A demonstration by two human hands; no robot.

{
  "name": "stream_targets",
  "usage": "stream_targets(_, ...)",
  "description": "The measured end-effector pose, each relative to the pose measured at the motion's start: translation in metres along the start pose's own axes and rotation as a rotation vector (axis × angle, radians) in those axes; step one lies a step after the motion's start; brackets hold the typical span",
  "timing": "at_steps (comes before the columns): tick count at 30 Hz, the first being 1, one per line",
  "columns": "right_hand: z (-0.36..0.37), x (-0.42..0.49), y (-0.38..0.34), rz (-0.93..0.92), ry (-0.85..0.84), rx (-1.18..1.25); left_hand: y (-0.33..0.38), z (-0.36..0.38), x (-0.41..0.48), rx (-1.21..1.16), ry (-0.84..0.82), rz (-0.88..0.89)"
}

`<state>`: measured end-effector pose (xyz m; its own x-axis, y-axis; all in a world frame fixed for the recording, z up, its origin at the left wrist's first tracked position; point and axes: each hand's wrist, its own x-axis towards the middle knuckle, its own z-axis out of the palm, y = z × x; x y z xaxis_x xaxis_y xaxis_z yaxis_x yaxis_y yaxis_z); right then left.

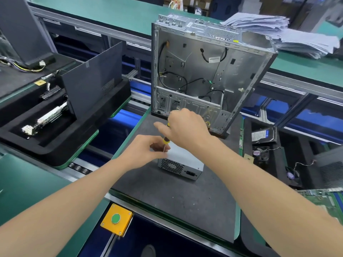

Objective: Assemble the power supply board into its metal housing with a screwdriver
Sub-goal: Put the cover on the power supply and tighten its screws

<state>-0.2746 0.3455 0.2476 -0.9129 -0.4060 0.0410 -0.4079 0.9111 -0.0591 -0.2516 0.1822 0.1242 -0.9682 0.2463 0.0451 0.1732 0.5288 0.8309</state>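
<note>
The silver power supply housing (181, 165) lies on the dark mat of the table (176, 210), its vented grille and power socket facing the person. Above its top face the right hand (185, 127) has its grip clamped on the yellow and black handle of the screwdriver (165, 140), which stands nearly upright with its thin shaft pointing down to the housing's upper left edge. The left hand (146, 151) reaches in from the housing's left, its grip closed in a pinch around the lower end of the shaft, just at the housing's edge. Directly behind the housing an open computer chassis (200, 71) stands upright, with black cables running across its inside. To the housing's left, across a gap, sits a black foam tray (55, 145). In front of the housing and lower left is a yellow box with a green button (116, 218). To the housing's right a hard drive (263, 135) rests in a dark tray.
</note>
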Motion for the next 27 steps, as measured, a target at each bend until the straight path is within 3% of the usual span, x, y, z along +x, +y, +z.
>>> stream_targets(3, -0.005, -0.002, 0.002, -0.048, 0.029, -0.016, 0.0, 0.002, 0.004, -0.005, 0.002, -0.011)
stream_targets(8, -0.022, 0.0, 0.017, -0.52, -0.184, 0.057, -0.002, -0.004, 0.007, -0.012, -0.045, 0.001)
stream_targets(10, -0.02, 0.002, 0.014, -0.439, -0.189, 0.065, -0.004, -0.007, 0.007, -0.019, -0.082, -0.004)
stream_targets(17, -0.003, 0.004, 0.001, -0.018, 0.105, -0.098, 0.0, -0.005, 0.008, -0.179, -0.034, -0.018)
stream_targets(19, -0.007, 0.004, 0.005, -0.091, 0.086, -0.051, 0.0, -0.004, 0.011, -0.14, -0.043, 0.003)
stream_targets(23, -0.021, 0.006, 0.022, -0.513, -0.209, 0.035, -0.002, -0.01, 0.014, -0.084, -0.078, 0.02)
stream_targets(25, -0.02, 0.009, 0.022, -0.525, -0.247, 0.011, -0.004, -0.013, 0.014, -0.085, -0.11, 0.019)
stream_targets(27, -0.018, 0.009, 0.015, -0.381, -0.182, 0.044, -0.006, -0.014, 0.013, -0.114, -0.141, 0.013)
